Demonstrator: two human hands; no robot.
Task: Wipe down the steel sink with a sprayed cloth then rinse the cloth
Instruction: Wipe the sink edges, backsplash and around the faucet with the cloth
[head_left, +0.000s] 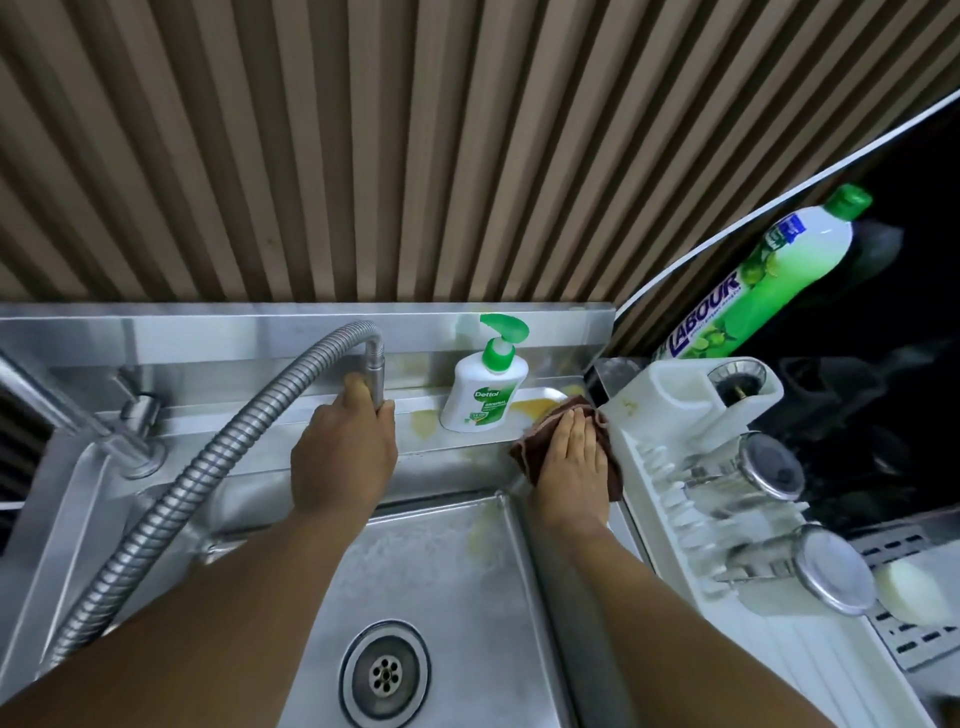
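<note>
Ribbed brown panelling fills the upper half of the frame, and below it the steel sink (447, 561) runs from the left edge to a white dish rack (670, 415) at the right. Your right hand (571, 457) lies flat, fingers straight and together, pressing the brown cloth (523, 454) onto the sink's back ledge just right of centre, hard against the rack's edge. Your left hand (340, 457) is curled round the end of the ribbed metal hose (208, 467), just below its nozzle at the centre of the frame. A pump soap bottle (485, 389) stands on the ledge between your hands, with a yellowish stain (535, 404) beside it, just ahead of the cloth (more yellow marks show on the basin's upper right corner). I'd judge the wipe to be partway through, with the ledge corner in hand and the basin around the drain (385, 673) not yet done. The cloth looks thin, soft and limp, and probably damp, so it will bunch and slide under a light palm. Keep your fingers spread over its middle and press down, or gather a fold in your fingertips for the tight corner. For rinsing, take it by a bunched handful, as it will be heavier and drip once wet. The soap bottle looks light and may tip if nudged.
</note>
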